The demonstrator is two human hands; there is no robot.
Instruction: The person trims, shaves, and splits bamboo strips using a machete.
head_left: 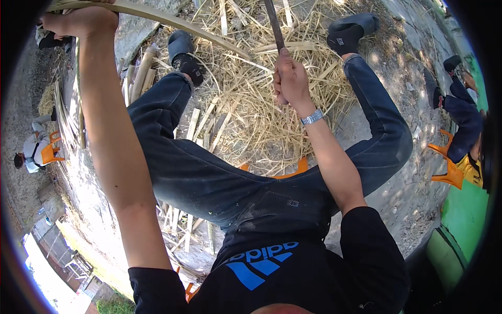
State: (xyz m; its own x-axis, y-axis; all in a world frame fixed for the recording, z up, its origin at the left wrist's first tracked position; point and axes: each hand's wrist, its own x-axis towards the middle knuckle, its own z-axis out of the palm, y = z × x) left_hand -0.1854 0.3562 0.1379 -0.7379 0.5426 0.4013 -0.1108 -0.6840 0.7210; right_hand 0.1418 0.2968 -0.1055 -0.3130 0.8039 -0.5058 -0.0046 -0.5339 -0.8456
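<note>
In the head view, the left hand is near the upper left of the frame, its fingers curled in and partly hidden. Its grip is closed on a long pale strip, which slants down and right from the upper left toward the upper centre and ends near the blade. The right hand is right of centre in the upper part of the frame. Its grip is pressed together around the lower end of a narrow dark blade, the thumb lying along it; the blade rises nearly upright to the top edge. A silver-coloured watch circles the right wrist.

Beneath the hands, a loose heap of straw-coloured shavings covers the ground between two spread legs in dark jeans. Thicker pale lengths lie left of the heap, beside the dark shoe at upper left of centre. Below them, flat slats lie at the heap's left edge. An orange seat edge shows between the thighs.

At the frame's left side a person in light clothing sits on an orange chair; at the right side another person sits on an orange chair.
</note>
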